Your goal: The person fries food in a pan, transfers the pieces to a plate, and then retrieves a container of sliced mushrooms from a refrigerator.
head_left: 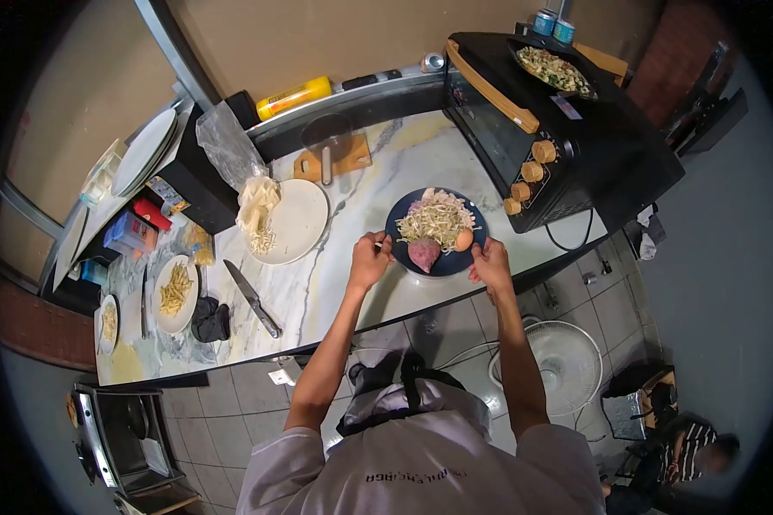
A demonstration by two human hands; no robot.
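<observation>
Hands first: your left hand [369, 260] grips the left rim of the dark blue plate [401, 249], fingers curled over its edge, and your right hand [490, 263] grips the right rim the same way, so you hold the plate between both hands. The plate sits on the marble counter [361, 206], near its front edge and just in front of you. On the plate you have a heap of pale shredded vegetables [435, 218] across the back, a purplish piece of food [424, 253] at the front, and an egg [464, 239] just beside it on the right, close to your right hand.

To the left of the plate, a white plate [305, 219] lies on the counter with a crumpled wrapper [258, 202] and some pale strips on its left side. A knife [252, 298] lies nearer the front edge, blade pointing away to the left. Further left you see a plate of fries [176, 292] and a dark cloth [210, 322] just beside it. Behind, a small wooden board [339, 159] rests near the wall, and a yellow bottle [294, 97] lies on the ledge above it.

To the right of the plate stands a black oven [575, 163] with round wooden knobs, and a dish of mixed food [552, 69] sits on top of it. Below the counter, a white fan [567, 360] stands on the tiled floor.
</observation>
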